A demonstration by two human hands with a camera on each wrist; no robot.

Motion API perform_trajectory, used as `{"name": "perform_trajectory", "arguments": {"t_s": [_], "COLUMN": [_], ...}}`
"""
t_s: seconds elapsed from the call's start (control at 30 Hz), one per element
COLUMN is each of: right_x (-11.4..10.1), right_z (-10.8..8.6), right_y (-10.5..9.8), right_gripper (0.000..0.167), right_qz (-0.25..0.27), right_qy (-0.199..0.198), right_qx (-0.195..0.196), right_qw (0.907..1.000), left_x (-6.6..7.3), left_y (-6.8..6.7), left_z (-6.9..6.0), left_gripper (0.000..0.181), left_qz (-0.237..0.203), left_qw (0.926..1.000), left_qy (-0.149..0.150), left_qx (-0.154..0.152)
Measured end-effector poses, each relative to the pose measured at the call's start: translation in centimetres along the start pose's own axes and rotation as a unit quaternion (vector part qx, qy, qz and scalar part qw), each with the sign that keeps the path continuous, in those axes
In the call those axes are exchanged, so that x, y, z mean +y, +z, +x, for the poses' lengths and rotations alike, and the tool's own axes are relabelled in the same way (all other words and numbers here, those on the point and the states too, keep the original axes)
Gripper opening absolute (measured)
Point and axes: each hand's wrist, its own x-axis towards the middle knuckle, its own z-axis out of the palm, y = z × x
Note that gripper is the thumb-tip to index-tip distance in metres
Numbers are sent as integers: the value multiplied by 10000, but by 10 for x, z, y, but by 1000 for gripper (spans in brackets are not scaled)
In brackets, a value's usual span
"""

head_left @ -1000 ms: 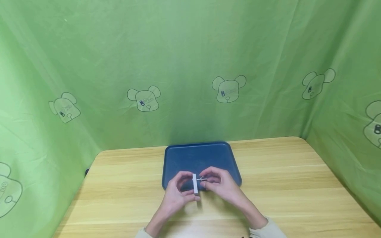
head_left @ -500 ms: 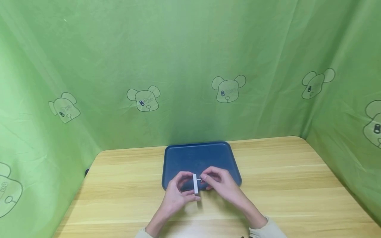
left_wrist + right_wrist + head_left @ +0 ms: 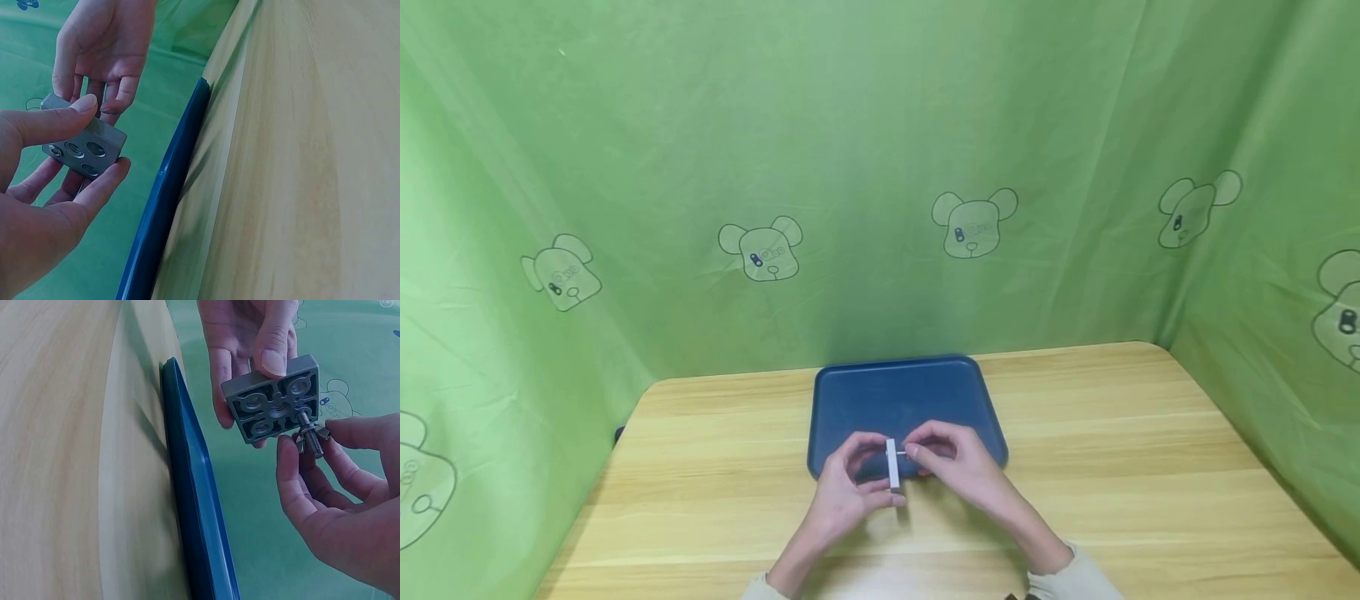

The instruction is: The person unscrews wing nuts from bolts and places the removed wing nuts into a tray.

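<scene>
1. Right wrist view serves me best from here: a grey block (image 3: 269, 406) is held in the air between both hands, with a threaded bolt (image 3: 317, 450) standing out near one corner and a wing nut (image 3: 322, 432) on its thread.
2. I see the left hand (image 3: 845, 489) pinching the block by opposite edges, thumb on one, fingertips on the other, spread only as wide as the block.
3. The right hand (image 3: 957, 464) has a narrow fingertip pinch on the wing nut, its other fingers curled below.
4. In the head view the block lines up with the near rim of a blue tray (image 3: 887, 400) on the wooden tabletop (image 3: 1097, 433).
5. I judge the block stiff cast metal, fairly heavy for its size and hard to break; its smooth sides could slip, so I'd keep that edge grip.
6. I'd take the small, hard wing nut by both wings; a loose left grip might let the block twist with it.
</scene>
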Motion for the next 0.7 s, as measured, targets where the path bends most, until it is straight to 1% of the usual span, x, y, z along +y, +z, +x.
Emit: {"name": "perform_trajectory", "arguments": {"t_s": [0.2,0.3,0.53,0.7], "right_x": [0,1,1,1], "right_z": [0,-1,0,0], "right_y": [0,0,-1,-1], "right_gripper": [21,22,28,32], "right_qz": [148,95,-74,11], "right_qy": [-51,-42,47,22], "right_qx": [-75,-55,15,-15], "right_qw": [9998,9999,10000,10000], "left_x": [0,1,1,1], "left_y": [0,0,0,-1], "left_z": [0,0,0,0], "left_gripper": [70,70,69,70], "left_qz": [51,60,45,5], "left_qw": [10000,10000,10000,10000], "left_qy": [9,15,-25,5], "left_qx": [32,38,24,18]}}
